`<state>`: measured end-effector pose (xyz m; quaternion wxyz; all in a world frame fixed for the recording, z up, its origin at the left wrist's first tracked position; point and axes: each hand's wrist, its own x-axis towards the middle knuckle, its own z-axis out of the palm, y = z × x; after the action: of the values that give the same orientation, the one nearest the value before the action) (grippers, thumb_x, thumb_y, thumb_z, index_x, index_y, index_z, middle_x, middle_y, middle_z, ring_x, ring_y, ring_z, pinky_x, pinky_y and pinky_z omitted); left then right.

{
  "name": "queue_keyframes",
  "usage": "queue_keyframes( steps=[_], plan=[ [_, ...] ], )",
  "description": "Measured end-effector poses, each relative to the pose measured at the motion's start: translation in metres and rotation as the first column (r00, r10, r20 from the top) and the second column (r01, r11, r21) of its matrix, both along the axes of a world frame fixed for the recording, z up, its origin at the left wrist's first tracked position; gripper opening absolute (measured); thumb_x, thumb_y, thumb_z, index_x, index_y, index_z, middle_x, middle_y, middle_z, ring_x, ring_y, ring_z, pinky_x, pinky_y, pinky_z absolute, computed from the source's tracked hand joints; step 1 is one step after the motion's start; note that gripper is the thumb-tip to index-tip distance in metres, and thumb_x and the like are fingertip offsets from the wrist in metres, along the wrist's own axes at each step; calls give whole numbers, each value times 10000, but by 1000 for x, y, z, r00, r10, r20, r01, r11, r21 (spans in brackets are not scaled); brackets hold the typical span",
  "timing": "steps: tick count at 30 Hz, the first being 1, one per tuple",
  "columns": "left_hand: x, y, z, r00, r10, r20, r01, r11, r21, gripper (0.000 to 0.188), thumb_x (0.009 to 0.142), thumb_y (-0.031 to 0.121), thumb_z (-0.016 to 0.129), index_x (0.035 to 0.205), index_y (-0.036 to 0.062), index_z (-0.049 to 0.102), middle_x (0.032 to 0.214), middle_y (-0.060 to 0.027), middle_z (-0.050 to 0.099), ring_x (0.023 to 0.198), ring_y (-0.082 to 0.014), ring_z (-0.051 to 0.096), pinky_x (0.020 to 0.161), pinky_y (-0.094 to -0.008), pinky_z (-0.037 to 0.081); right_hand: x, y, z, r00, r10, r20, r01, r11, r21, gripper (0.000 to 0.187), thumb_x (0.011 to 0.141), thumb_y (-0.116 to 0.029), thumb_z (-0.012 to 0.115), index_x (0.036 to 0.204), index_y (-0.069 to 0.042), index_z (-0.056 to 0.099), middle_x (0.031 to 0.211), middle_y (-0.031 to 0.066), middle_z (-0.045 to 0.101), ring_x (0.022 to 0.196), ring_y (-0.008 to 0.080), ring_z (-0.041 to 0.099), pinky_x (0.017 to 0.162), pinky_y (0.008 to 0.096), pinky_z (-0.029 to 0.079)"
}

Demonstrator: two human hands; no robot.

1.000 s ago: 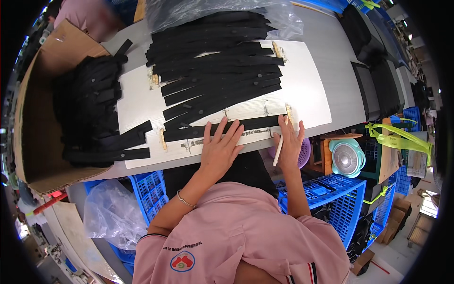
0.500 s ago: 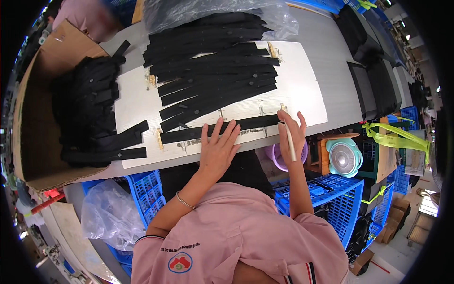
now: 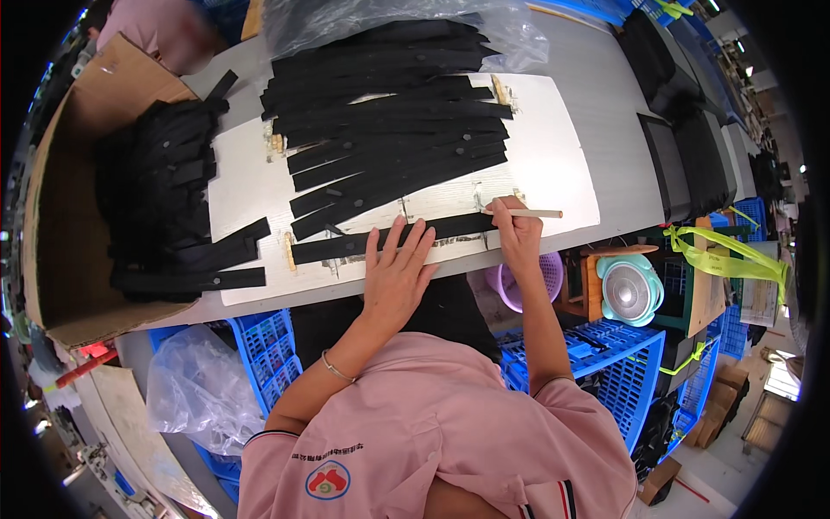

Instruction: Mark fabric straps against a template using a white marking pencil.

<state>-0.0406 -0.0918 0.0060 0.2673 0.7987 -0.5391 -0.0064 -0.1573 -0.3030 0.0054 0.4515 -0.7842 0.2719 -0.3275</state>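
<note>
My left hand [image 3: 396, 268] lies flat with fingers spread on a long black strap [image 3: 341, 246] at the near edge of a white board [image 3: 553, 164]. My right hand [image 3: 517, 232] grips a thin pale stick [image 3: 534, 213], its end touching the right end of that same strap. Behind it, several more black straps [image 3: 393, 156] lie side by side across the board.
A cardboard box [image 3: 60, 190] at the left holds a heap of black straps [image 3: 164, 208]. A clear plastic bag [image 3: 363, 17] sits at the back. Below the grey table edge are blue crates [image 3: 605, 363], a purple basket [image 3: 527, 285] and a small green fan [image 3: 629, 290].
My right hand turned the stick from upright to lying level at the strap's right end. My left hand stayed pressed on the strap.
</note>
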Motion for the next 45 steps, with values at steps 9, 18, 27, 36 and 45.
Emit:
queue_keyframes(
  steps=[9, 18, 27, 36, 45],
  plan=[
    [-1, 0, 0, 1000, -1, -2, 1, 1000, -9, 565, 949, 248, 715, 1472, 106, 558, 1550, -73, 520, 1480, -325, 405, 1211, -549, 232, 1, -1, -2, 999, 34, -27, -37, 995, -88, 185, 1010, -67, 593, 890, 53, 668, 772, 108, 669, 676, 177, 627, 633, 308, 477],
    [0, 1, -1, 1000, -3, 12, 4, 1000, -23, 560, 951, 250, 712, 1459, 73, 557, 1540, -85, 519, 1476, -325, 406, 1207, -568, 255, -4, 0, 7, 997, 74, 9, -74, 995, 71, 264, 1001, -90, 604, 785, 49, 663, 678, 66, 619, 626, 116, 559, 596, 286, 454],
    [3, 8, -1, 997, 28, -71, -32, 998, -57, 571, 955, 273, 714, 1466, 73, 556, 1545, -100, 517, 1492, -342, 390, 1229, -561, 201, -7, -3, 3, 992, 123, 19, -124, 989, 84, 265, 987, -66, 608, 761, 66, 650, 678, 78, 654, 623, 129, 613, 585, 288, 468],
    [14, 31, -5, 996, 88, -19, -89, 993, -71, 607, 926, 302, 745, 1451, 55, 569, 1541, -102, 526, 1503, -343, 374, 1236, -592, 168, 2, 7, 15, 997, 70, 24, -74, 978, 196, 263, 1005, -66, 596, 801, 69, 691, 706, 69, 662, 639, 90, 591, 590, 260, 458],
    [12, 31, -8, 995, 95, -8, -96, 992, -85, 599, 922, 315, 740, 1444, 68, 581, 1544, -90, 525, 1485, -331, 399, 1228, -591, 184, 63, 69, 6, 994, 110, 7, -110, 975, 196, 267, 1036, -159, 617, 881, 34, 718, 728, 64, 678, 604, 101, 564, 566, 272, 431]
  ],
)
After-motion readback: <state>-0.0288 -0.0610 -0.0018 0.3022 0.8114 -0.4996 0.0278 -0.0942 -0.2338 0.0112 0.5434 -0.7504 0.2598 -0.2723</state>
